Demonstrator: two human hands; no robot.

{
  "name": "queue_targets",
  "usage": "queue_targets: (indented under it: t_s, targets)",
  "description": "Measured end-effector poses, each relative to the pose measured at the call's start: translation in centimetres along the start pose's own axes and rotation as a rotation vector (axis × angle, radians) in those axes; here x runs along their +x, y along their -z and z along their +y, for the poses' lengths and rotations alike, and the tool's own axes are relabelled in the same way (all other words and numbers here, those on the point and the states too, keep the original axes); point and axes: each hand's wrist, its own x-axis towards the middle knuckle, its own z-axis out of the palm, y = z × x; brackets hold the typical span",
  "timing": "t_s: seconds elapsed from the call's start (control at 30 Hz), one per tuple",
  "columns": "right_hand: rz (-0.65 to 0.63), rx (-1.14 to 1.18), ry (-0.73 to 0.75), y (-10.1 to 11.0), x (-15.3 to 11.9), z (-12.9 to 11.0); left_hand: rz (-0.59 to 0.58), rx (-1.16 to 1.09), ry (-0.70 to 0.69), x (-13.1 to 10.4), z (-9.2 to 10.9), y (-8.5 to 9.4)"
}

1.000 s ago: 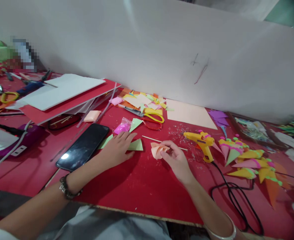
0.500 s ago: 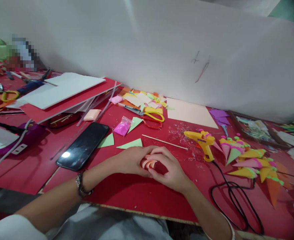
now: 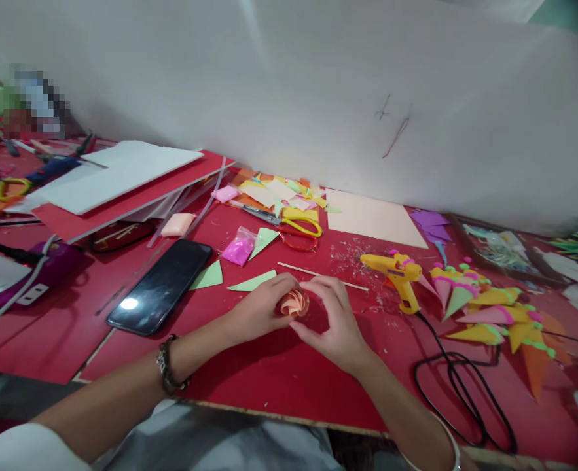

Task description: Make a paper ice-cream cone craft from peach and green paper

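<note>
A peach-coloured swirl [image 3: 294, 303], round with twisted ridges, sits between my hands just above the red table. My left hand [image 3: 262, 306] grips it from the left, fingers bent around its far side and thumb at its near side. Around the right side curves my right hand [image 3: 338, 324], thumb and fingers apart in a C shape. Its fingertips are close to the swirl's edge; whether they touch it I cannot tell. Beyond the hands lie a thin stick [image 3: 323, 276] and a pale green paper piece [image 3: 253, 281].
On the left are a black phone [image 3: 161, 288] and a purple power strip [image 3: 43, 281]. Yellow-handled scissors [image 3: 301, 227] and a bright pink packet [image 3: 239, 246] lie behind. At right are a yellow glue gun [image 3: 394, 271], its looped black cord [image 3: 458, 392] and several decorated paper cones [image 3: 485, 332].
My right hand has opened away from the swirl, uncovering its ridged top. The swirl has turned to face upward and moved slightly farther from me, still in my left hand.
</note>
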Motion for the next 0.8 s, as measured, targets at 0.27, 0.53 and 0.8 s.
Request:
queue_targets:
  t_s: [0.27,0.53,0.8]
  targets:
    - [-0.006,0.130,-0.011,-0.38,0.01,0.00,0.000,-0.069,0.047,-0.27,-0.08,-0.39]
    - [-0.003,0.119,0.017,-0.48,-0.06,-0.08,-0.011,-0.152,0.022,-0.34,-0.17,-0.57]
    - [-0.023,0.079,0.037,-0.51,-0.06,-0.13,-0.014,-0.101,0.019,-0.37,-0.65,-0.78]
